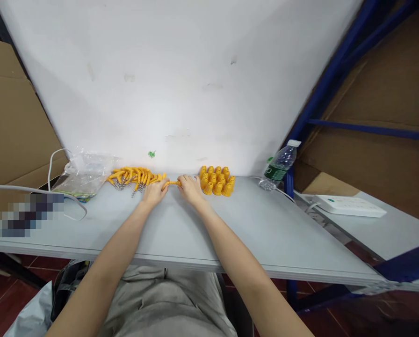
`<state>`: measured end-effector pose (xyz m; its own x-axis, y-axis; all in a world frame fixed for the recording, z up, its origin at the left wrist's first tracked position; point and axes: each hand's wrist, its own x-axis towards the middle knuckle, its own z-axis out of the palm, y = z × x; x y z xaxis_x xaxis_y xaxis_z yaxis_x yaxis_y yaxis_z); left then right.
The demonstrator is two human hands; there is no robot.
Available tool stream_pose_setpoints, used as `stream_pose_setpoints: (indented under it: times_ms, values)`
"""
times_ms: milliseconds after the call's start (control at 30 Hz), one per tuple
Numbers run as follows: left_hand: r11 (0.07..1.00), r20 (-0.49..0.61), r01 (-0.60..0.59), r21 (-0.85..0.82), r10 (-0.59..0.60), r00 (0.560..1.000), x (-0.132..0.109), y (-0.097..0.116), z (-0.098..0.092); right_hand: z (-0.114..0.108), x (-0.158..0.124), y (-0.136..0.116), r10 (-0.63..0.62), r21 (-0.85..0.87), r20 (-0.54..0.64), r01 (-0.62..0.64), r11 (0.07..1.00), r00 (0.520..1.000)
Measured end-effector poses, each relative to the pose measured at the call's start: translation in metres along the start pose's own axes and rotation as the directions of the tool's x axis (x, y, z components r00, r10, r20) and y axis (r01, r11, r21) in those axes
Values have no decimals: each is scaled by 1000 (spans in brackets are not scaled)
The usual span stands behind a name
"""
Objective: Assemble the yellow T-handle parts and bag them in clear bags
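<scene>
Between my two hands stretches a yellow rod-like plastic piece, lying roughly level just above the table or on it. My left hand is closed on its left end, and my right hand is closed on its right end. Left of my left hand lies a pile of yellow plastic pieces with small metal chains or springs on them. Several yellow cup-shaped pieces stand in rows just right of my right hand.
A clear plastic bag and white cable lie at the left. A water bottle leans at the right by the blue metal frame. Beyond it is a white power strip. A white wall closes off the back of the table.
</scene>
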<state>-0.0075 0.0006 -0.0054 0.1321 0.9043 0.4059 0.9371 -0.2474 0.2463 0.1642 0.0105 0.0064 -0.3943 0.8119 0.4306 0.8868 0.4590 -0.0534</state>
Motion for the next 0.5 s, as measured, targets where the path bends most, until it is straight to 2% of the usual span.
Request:
stream_pose_setpoints:
  times_ms: [200, 367, 500]
  values:
    - [1000, 25, 27, -4, -26, 999, 0, 0, -1, 3, -1, 0, 6, -3, 65, -5, 1000, 998]
    - [1000, 26, 12, 1, -12, 1000, 0, 2, -1, 0, 0, 0, 36, -8, 41, -35, 999, 999]
    - [1000, 15, 18, 5, -18, 1000, -1, -1, 0, 1, -1, 1, 1, 22, 92, -3, 1000, 996]
